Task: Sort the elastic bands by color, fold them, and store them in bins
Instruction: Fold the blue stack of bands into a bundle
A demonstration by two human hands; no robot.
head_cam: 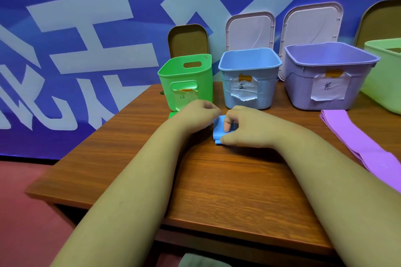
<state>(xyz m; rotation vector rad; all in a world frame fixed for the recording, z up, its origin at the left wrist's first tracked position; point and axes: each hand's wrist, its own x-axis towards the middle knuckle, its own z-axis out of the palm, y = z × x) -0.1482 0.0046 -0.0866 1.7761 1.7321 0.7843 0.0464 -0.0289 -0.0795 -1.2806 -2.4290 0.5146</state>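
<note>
While both hands meet over it in the head view, the blue band (219, 131) lies on the worktop (217, 191) as a small, thick folded pad, just in front of the blue bin (249, 80); the right hand (249, 129) pinches it, thumb at the near edge and a curled finger pressing down on top; the left hand (195, 114) sits with fingers curled at the pad's far left corner, touching it, though whether it grips is hidden. The band looks thin, soft and light, and likely springy; a folded stack of that kind probably wants to uncurl once pressure comes off, and the smooth surface may slide layer on layer. Best hold, I judge, is across all the layers at once, thumb under and fingers over the middle of the pad, squeezed flat for the lift into the bin. A purple band (351, 136) lies flat and unfolded at the right, well apart.
</note>
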